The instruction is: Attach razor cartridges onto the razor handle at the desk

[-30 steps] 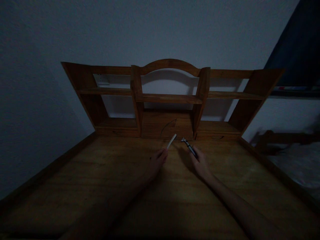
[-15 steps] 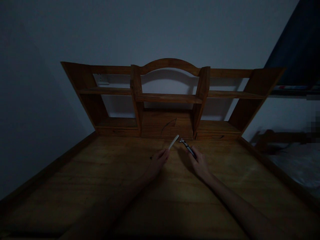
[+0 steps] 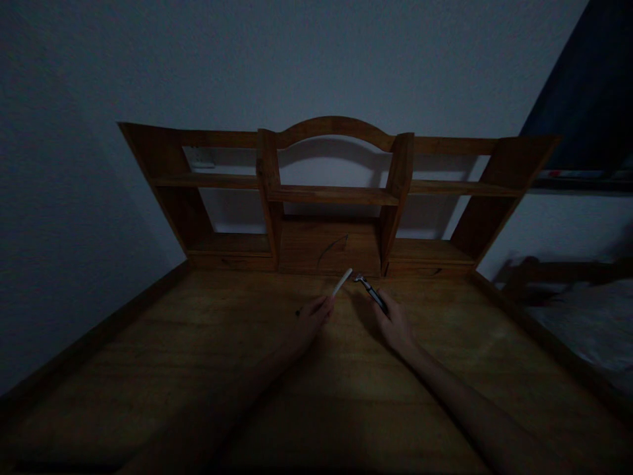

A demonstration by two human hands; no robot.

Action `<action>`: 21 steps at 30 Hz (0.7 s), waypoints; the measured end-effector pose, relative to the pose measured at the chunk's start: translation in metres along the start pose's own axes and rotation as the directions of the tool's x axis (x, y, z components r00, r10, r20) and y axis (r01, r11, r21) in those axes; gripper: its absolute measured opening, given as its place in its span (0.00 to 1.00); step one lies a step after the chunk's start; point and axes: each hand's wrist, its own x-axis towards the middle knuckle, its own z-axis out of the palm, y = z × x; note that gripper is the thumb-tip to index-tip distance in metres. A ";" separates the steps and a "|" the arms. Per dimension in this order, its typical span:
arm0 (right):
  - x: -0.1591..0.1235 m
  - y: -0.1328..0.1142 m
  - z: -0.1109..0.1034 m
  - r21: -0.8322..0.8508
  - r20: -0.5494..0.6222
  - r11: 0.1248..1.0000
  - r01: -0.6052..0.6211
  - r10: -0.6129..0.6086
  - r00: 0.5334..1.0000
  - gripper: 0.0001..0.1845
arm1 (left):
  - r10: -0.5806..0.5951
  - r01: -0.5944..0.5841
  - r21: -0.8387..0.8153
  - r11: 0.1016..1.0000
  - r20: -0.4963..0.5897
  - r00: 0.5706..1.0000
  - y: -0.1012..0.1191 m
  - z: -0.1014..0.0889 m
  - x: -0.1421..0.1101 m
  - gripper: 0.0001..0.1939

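In the middle of the head view my right hand [image 3: 394,323] is closed around the dark handle of a razor [image 3: 372,294]. The razor's head points up and to the left. My left hand [image 3: 314,316] pinches a slim white stick with a rounded end [image 3: 342,282], which slants up to the right. The stick's tip is close to the razor's head, with a small gap visible between them. A small dark tip [image 3: 299,312] shows at the left side of my left hand; I cannot tell whether it belongs to the stick. Both hands are over the wooden desktop [image 3: 198,343].
A wooden shelf unit [image 3: 333,194] with several compartments and small drawers stands along the desk's back edge. Raised edges [image 3: 534,333] border the desktop. A wall socket [image 3: 202,161] shows behind the left shelf. A dark curtain [image 3: 588,99] hangs at right. The room is dim.
Both hands keep their holds on the razor and the white stick. The stick's tip is very slightly lower, and the whole view has shifted a little.
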 end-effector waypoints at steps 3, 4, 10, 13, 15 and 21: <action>0.000 0.001 0.000 -0.014 -0.002 1.000 0.000 0.000 1.000 0.11 | -0.007 0.007 -0.009 1.000 0.006 1.000 0.000 0.002 -0.001 0.20; 0.000 0.000 0.000 -0.016 -0.003 1.000 0.001 -0.001 1.000 0.10 | -0.008 0.009 -0.010 1.000 0.008 1.000 0.001 0.002 -0.001 0.20; 0.001 -0.007 0.000 -0.002 -0.043 1.000 -0.006 0.005 0.999 0.12 | -0.003 0.002 0.031 1.000 0.012 1.000 0.004 0.001 -0.002 0.20; 0.001 -0.008 0.000 -0.004 -0.060 1.000 -0.006 0.006 0.998 0.13 | -0.013 0.013 0.022 1.000 0.008 1.000 0.004 0.000 -0.002 0.20; 0.001 -0.007 0.000 -0.001 -0.062 1.000 -0.001 0.001 0.998 0.12 | -0.016 0.016 0.002 1.000 0.009 1.000 0.003 0.000 -0.002 0.20; 0.002 0.001 0.002 -0.015 -0.055 1.000 -0.008 0.008 0.998 0.15 | -0.025 0.025 -0.010 1.000 0.010 1.000 0.003 0.000 -0.001 0.20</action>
